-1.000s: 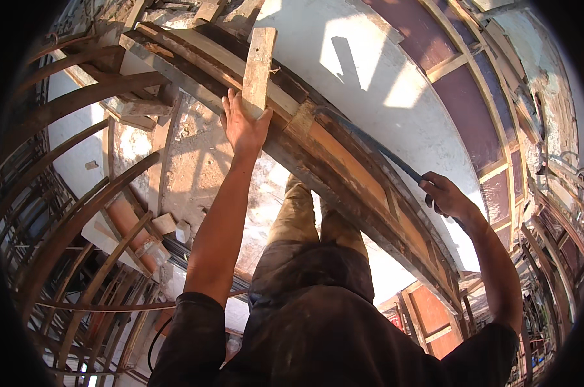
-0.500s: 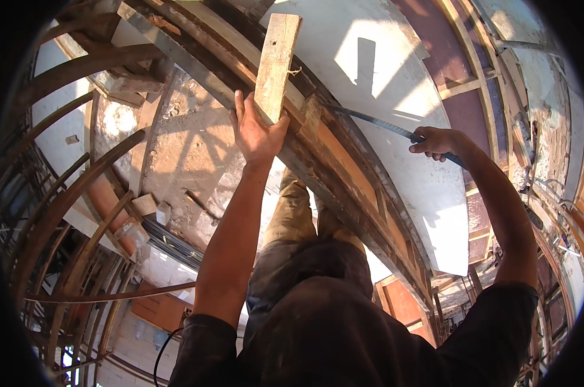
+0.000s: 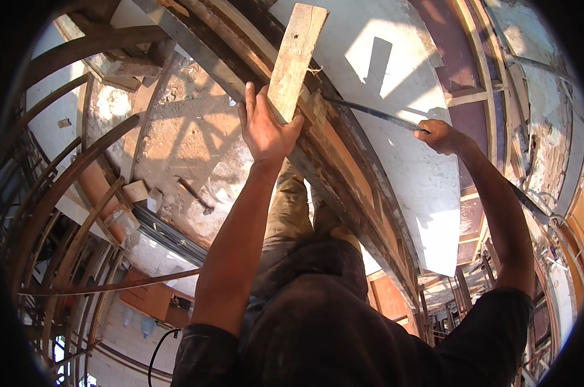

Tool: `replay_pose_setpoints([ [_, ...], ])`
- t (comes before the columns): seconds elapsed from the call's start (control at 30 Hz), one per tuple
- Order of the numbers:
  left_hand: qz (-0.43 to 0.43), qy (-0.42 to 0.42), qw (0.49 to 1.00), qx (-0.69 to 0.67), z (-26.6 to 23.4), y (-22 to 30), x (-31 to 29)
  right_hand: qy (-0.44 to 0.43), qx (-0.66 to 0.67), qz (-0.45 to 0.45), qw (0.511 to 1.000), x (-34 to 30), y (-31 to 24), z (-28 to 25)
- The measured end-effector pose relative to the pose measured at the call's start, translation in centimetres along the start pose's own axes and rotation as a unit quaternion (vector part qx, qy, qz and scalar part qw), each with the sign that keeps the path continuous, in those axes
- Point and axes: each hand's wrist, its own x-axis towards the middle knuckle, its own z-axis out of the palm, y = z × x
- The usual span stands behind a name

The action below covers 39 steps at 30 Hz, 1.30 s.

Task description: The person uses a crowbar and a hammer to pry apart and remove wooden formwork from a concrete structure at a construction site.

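at the wooden frame (image 3: 338, 185), left hand (image 3: 267, 133) grips a plank (image 3: 297, 59), right hand (image 3: 440, 137) a dark bar (image 3: 377, 113), seemingly metal

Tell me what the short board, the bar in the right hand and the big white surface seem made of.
Short board: wood, apparently bare and rough, going by its tan, streaked face and worn edges.
Bar: probably metal, dark with a faint sheen; it is slim and stiff-looking.
White surface: unclear; flat, pale and smudged, it could be painted board or plaster.
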Motion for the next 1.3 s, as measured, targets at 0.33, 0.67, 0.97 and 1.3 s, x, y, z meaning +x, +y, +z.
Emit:
replay_pose_setpoints([
  [0.33, -0.017, -0.004, 1.000, 0.000, 0.2, 0.3, 0.1, -0.027, -0.072, 0.015, 0.997, 3.1, 0.9, -8.5],
  [0.67, 0.015, -0.003, 1.000, 0.001, 0.1, 0.3, 0.1, 0.015, -0.006, 0.042, 0.999, 0.9, -1.0, -0.2],
  [0.97, 0.017, 0.003, 1.000, 0.002, 0.3, 0.5, 0.1, 0.185, 0.147, 0.095, 0.967, -2.0, -4.8, 19.3],
  [1.3, -0.003, -0.002, 1.000, -0.017, 0.8, 0.6, 0.1, 0.223, 0.310, 0.082, 0.921, -2.7, -11.5, 26.0],
])
